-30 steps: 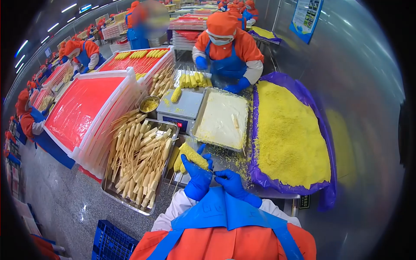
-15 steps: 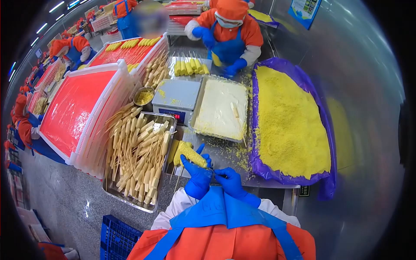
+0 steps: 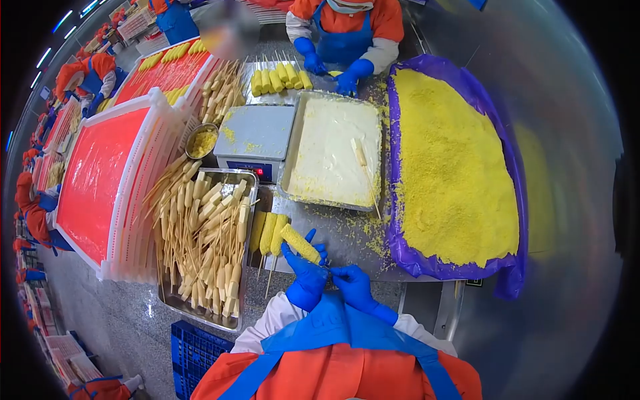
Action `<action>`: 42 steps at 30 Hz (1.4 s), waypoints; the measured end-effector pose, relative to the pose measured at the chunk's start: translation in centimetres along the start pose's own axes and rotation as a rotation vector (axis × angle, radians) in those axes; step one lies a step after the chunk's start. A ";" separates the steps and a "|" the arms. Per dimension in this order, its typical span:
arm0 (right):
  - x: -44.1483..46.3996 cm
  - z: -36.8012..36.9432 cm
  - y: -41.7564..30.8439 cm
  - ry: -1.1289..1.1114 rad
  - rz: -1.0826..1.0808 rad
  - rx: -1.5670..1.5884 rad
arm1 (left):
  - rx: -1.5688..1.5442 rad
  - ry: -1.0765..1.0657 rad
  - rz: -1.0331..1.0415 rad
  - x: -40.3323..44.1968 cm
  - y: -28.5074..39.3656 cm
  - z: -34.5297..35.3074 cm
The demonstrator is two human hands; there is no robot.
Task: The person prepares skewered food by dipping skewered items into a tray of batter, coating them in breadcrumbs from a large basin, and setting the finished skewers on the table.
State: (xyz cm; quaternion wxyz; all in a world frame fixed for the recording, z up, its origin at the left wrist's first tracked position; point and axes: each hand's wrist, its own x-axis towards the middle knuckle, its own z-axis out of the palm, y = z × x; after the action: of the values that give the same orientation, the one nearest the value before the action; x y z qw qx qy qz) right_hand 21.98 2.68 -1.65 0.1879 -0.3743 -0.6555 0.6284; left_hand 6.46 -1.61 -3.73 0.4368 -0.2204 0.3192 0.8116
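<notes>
A yellow crumb-coated skewer (image 3: 300,244) lies across my left hand (image 3: 307,280), between the thumb and the raised fingers, its coated end tilted up to the left. My right hand (image 3: 353,287) is closed in a pinch at the skewer's lower end, where the stick is mostly hidden by the fingers. Just left of my left hand, more coated skewers (image 3: 272,233) lie side by side on the metal table, sticks pointing toward me. A metal tray (image 3: 250,200) heaped with pale uncoated skewers (image 3: 207,233) stands further left.
Beyond my hands is a tray of white batter (image 3: 333,150) with one pale skewer in it. A scale (image 3: 257,130) and a bowl of crumbs (image 3: 202,141) stand left of it. Yellow crumbs (image 3: 453,173) fill a purple-lined container at right. Opposite, a co-worker (image 3: 347,33) handles coated skewers.
The view has tilted down and shifted slightly. In my left hand the coated skewer has turned to a steeper angle, while my right hand stays at its lower end. The co-worker's hands have come lower.
</notes>
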 end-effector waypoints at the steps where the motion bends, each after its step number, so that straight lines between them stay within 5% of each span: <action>1: 0.3 0.0 -0.2 0.002 -0.018 -0.053 | -0.081 -0.144 -0.061 0.8 0.1 -1.0; 3: 0.5 0.4 -0.2 0.001 -0.027 -0.102 | -0.161 -0.278 -0.124 0.1 0.4 0.3; 5: 0.9 0.9 0.2 0.069 0.024 0.061 | -0.064 0.237 0.049 -3.1 1.0 7.0; 6: 1.1 1.3 1.0 0.063 0.024 0.057 | -0.070 0.239 0.051 -1.3 0.9 4.2; 8: 1.2 2.0 2.2 0.011 0.037 0.069 | -0.216 -0.331 -0.143 1.4 1.4 -1.2; 9: 1.4 1.9 2.0 -0.005 0.040 0.064 | -0.226 -0.324 -0.132 1.3 1.4 -0.8; 14: 1.7 2.9 3.7 -0.084 0.060 -0.067 | -0.061 0.198 0.110 -0.7 1.8 2.4; 20: 2.6 6.7 4.6 -0.188 0.054 -0.031 | 0.041 -0.454 0.019 0.9 3.4 -2.1; 22: 2.5 9.2 7.8 -0.239 0.166 -0.032 | 0.699 -0.133 0.364 -0.9 2.9 -0.1; 23: 3.0 10.7 9.9 -0.269 0.217 -0.032 | 0.700 -0.130 0.378 -1.6 3.7 0.3; 25: 4.1 12.5 10.8 -0.407 0.364 -0.052 | 1.093 -0.114 0.739 -3.0 5.4 1.0; 28: 6.2 9.7 0.8 -0.888 0.518 -0.216 | 1.359 -0.083 0.964 -5.4 10.0 4.0; 29: 6.8 7.6 -2.5 -0.870 0.407 -0.277 | 1.513 -0.080 1.089 -5.7 12.6 5.4; 31: 7.8 3.2 -4.2 -0.316 -0.259 -0.504 | 1.791 0.010 1.290 -4.4 18.1 6.9; 33: 12.3 -3.1 -3.2 0.095 -0.468 -0.984 | 2.005 0.168 1.441 -1.9 24.8 7.4; 35: 14.0 -7.2 -4.6 0.490 -0.647 -1.056 | 2.379 0.577 1.463 0.6 30.7 8.6; 36: 14.4 -8.7 -4.3 0.518 -0.636 -1.068 | 2.475 0.739 1.420 2.8 33.4 7.7; 38: 15.7 -10.6 -2.5 0.298 -0.245 -0.884 | 2.597 0.823 1.097 5.2 37.6 6.7; 42: 16.7 -11.5 -2.8 0.256 0.051 -0.708 | 2.717 0.723 1.043 10.9 42.8 0.8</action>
State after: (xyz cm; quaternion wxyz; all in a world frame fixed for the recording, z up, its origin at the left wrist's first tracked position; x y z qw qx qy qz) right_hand 18.71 22.87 -1.03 0.1115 -0.5077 -0.7939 0.3155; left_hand -35.63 -12.58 3.83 -0.1278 0.2946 0.9378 -0.1319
